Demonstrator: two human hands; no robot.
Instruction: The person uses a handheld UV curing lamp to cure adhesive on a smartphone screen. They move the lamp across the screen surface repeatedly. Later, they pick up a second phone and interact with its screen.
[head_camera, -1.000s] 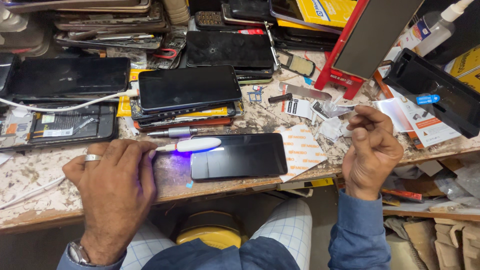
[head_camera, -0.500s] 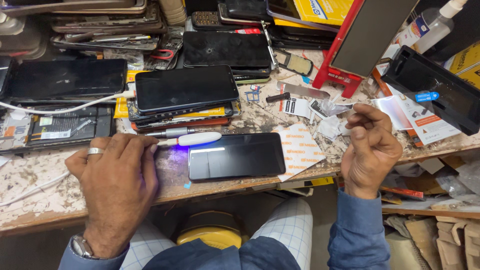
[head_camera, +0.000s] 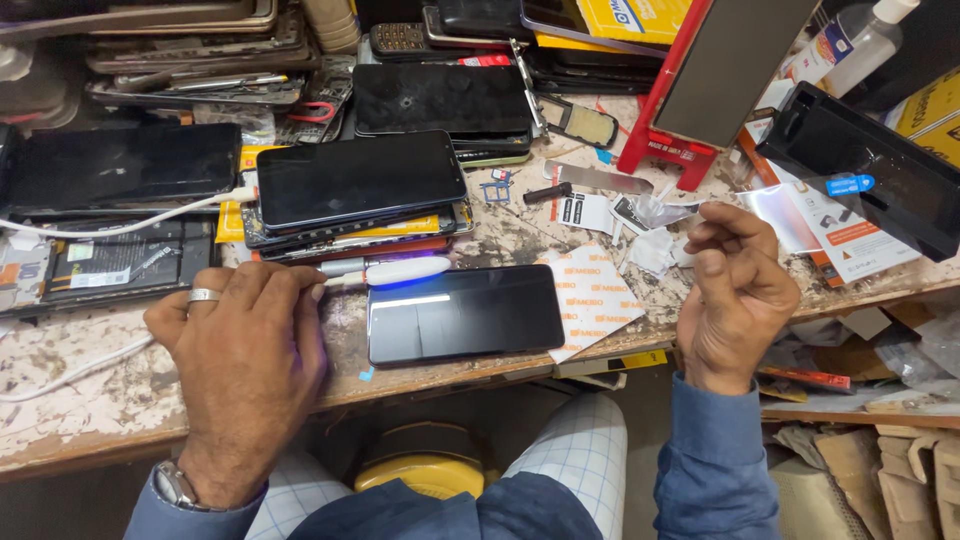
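Resting palm-down on the bench (head_camera: 90, 400), the left hand (head_camera: 240, 345) is gripping the near end of a white pen-shaped lamp (head_camera: 395, 271), fingers curled around it; its tip is glowing violet-blue just beside the top edge of a black phone (head_camera: 465, 314) that is lying screen-up near the bench's front edge. Right hand (head_camera: 735, 290) is hovering off to the right, well apart from the phone, fingers loosely curled and pinching toward a thin clear film (head_camera: 780, 215); cannot tell if actually gripping it. Stack of dark phones (head_camera: 355, 190) is sitting just behind the lamp.
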